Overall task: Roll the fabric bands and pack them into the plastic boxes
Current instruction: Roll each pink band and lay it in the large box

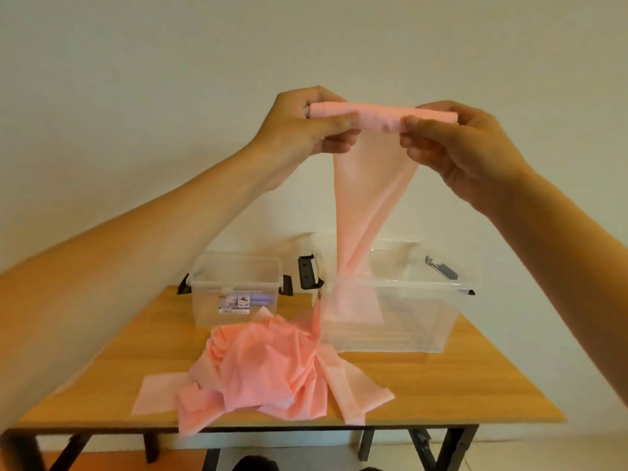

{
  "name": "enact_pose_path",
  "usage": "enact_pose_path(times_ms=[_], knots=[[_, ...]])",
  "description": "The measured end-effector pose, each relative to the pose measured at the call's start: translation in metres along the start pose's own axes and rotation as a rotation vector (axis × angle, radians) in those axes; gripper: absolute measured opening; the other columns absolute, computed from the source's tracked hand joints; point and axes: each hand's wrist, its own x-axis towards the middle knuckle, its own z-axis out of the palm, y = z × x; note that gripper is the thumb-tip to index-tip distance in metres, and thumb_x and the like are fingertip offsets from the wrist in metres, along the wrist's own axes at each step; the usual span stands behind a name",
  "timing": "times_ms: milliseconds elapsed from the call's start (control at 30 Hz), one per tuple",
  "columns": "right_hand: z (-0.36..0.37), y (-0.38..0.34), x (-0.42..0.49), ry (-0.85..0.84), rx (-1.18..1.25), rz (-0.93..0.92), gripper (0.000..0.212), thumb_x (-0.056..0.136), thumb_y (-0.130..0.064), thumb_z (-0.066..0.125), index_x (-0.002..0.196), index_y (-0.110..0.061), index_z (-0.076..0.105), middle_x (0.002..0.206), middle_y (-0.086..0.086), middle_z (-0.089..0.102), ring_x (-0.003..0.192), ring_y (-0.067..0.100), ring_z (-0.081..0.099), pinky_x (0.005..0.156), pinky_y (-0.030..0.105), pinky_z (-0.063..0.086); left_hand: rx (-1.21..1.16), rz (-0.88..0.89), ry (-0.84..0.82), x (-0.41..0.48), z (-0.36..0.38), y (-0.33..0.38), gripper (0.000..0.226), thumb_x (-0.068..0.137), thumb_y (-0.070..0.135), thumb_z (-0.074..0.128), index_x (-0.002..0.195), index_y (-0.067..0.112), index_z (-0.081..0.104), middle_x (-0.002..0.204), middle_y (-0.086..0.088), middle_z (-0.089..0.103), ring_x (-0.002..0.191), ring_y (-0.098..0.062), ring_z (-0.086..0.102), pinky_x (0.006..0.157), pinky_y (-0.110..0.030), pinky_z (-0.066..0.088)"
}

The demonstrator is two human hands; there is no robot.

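The step in hand was the rolling. Both hands were raised high above the bench point(458, 379). The left hand point(306, 120) and the right hand point(452, 144) each pinched one end of a pink band point(363, 113) between curled fingers and thumb. The upper part was already a tight roll, and the rest hung down toward the back of the bench.

In my judgement, the next move called for turning the roll further while keeping the loose length straight, so that the edges stay even.

A pile of bands point(272, 365) lay unrolled near the front edge, some ends hanging over it. The small box point(234, 266) stood at the back edge, left of the middle, with a label and something bluish that I could not identify. The large box point(424, 321) stood at the back right. I saw no rolls in it, and I could not tell whether the hanging band fell inside or only crossed it.
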Motion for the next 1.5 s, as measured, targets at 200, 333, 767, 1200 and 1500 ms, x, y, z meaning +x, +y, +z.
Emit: enact_pose_path(times_ms=[200, 333, 767, 1200, 1500], knots=[[0.003, 0.011, -0.003, -0.003, -0.075, 0.115, 0.015, 0.094, -0.018, 0.072, 0.098, -0.004, 0.073, 0.073, 0.006, 0.073, 0.063, 0.011, 0.068, 0.064, 0.018, 0.058, -0.107, -0.233, -0.003, -0.013, -0.002, -0.023, 0.021, 0.094, 0.016, 0.070, 0.104, -0.002, 0.065, 0.089, -0.021, 0.074, 0.074, -0.022, 0.072, 0.065, -0.025, 0.057], [0.001, 0.025, -0.035, 0.041, -0.074, 0.153, 0.021, 0.095, -0.019, 0.071, 0.104, 0.000, 0.072, 0.077, 0.010, 0.073, 0.066, 0.014, 0.070, 0.065, 0.020, 0.058, -0.199, -0.284, -0.028, -0.044, 0.000, -0.032, 0.022, 0.094, 0.007, 0.068, 0.114, -0.001, 0.066, 0.105, -0.025, 0.073, 0.082, -0.022, 0.073, 0.070, -0.024, 0.057], [0.005, 0.098, -0.193, 0.096, -0.080, 0.255, 0.033, 0.084, -0.029, 0.069, 0.108, -0.007, 0.071, 0.082, 0.014, 0.074, 0.069, 0.026, 0.071, 0.062, 0.028, 0.059, -0.078, -0.311, -0.026, -0.207, 0.029, -0.088, 0.024, 0.089, 0.014, 0.065, 0.107, -0.002, 0.068, 0.086, -0.019, 0.076, 0.068, -0.029, 0.072, 0.059, -0.032, 0.059], [-0.009, 0.106, -0.189, 0.117, -0.129, 0.178, 0.034, 0.084, -0.028, 0.070, 0.105, -0.002, 0.066, 0.071, 0.017, 0.071, 0.056, 0.028, 0.067, 0.054, 0.030, 0.057, -0.123, -0.383, -0.070, -0.176, 0.032, -0.085, 0.033, 0.083, 0.022, 0.068, 0.108, 0.000, 0.065, 0.080, -0.021, 0.074, 0.058, -0.023, 0.070, 0.052, -0.027, 0.056], [-0.016, 0.096, -0.171, 0.077, -0.067, 0.150, 0.035, 0.088, -0.021, 0.068, 0.120, -0.006, 0.066, 0.087, 0.015, 0.075, 0.075, 0.027, 0.073, 0.063, 0.026, 0.058, -0.075, -0.332, -0.047, -0.153, 0.037, -0.074, 0.017, 0.095, 0.021, 0.062, 0.093, 0.004, 0.063, 0.077, -0.019, 0.074, 0.059, -0.023, 0.069, 0.051, -0.024, 0.053]])
